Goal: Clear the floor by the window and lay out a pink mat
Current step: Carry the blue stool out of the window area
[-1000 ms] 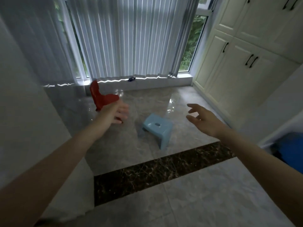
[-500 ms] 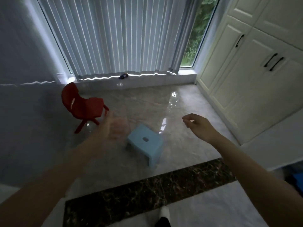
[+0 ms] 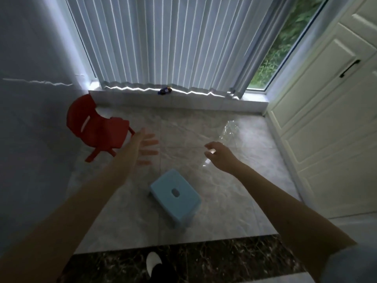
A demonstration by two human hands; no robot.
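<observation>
Both hands have drifted past the blue stool (image 3: pixel 175 196), left hand (image 3: pixel 142 148) fingers spread, right hand (image 3: pixel 219 155) loosely curled, both empty, no pink mat visible, so tripping on that stool looks possible.

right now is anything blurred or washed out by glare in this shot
Head view: the left hand is motion-blurred, its fingers smeared; the right hand is sharper. Window glare streaks the glossy floor near the cupboards. The room is dim, lit from behind the blinds. Wide-angle bending curves the cupboard doors.
</observation>
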